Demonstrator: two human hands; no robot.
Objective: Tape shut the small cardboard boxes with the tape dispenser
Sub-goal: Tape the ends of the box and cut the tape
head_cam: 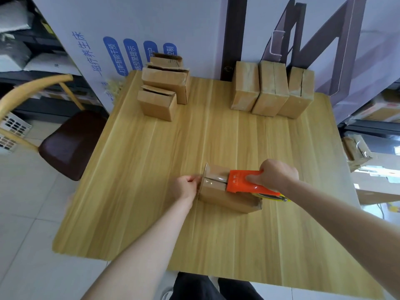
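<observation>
A small cardboard box (225,198) lies on the wooden table (151,169), near the middle front. My right hand (276,175) grips an orange tape dispenser (242,180) pressed on the box's top seam. A strip of clear tape (214,180) runs from the dispenser to the box's left end. My left hand (187,186) pinches that left end, holding the tape and flap there.
Three untaped boxes (161,92) are stacked at the back left of the table. Three closed boxes (272,89) stand in a row at the back right. A chair (65,146) sits left of the table, with shelving on both sides.
</observation>
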